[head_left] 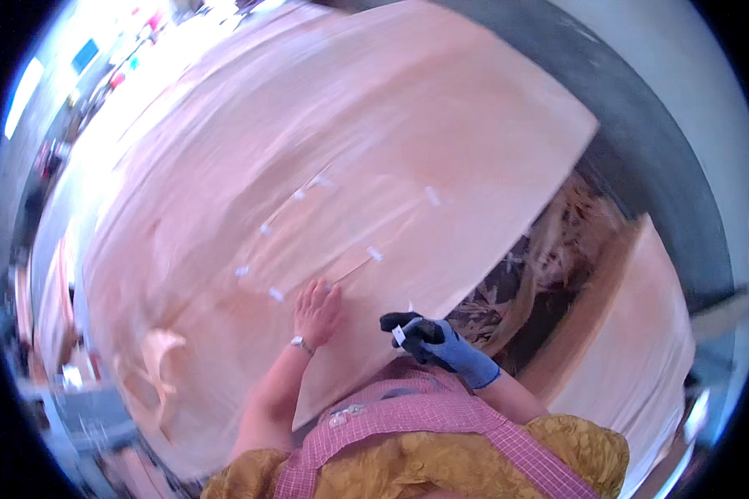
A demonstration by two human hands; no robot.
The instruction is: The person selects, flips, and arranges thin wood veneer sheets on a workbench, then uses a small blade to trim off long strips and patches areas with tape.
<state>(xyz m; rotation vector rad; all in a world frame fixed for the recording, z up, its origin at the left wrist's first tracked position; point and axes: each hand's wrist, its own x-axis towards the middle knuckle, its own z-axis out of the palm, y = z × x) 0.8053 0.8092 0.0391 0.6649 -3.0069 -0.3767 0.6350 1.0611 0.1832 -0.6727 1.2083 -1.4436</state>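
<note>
A large sheet of pale pinkish wood veneer (349, 150) spreads out in front of me. Bare and with a watch on its wrist, my left hand (317, 316) lies flat on it, fingers stretched out, beside a thin dark slit. Short white tape strips (374, 254) dot the veneer around that slit and along another line farther off. My right hand (441, 345), in a blue glove with black fingers, is held near the sheet's close edge. A small white tape strip (399, 335) sticks out at its closed fingertips; whether the fingers hold anything more is hidden.
To the right stands another veneer stack (624, 333) with a brown edge. Between the stacks, veneer scraps (570, 233) litter the dark floor. Torn, curled veneer (162, 366) lies at the sheet's left. A grey wall base (666, 158) curves along the right.
</note>
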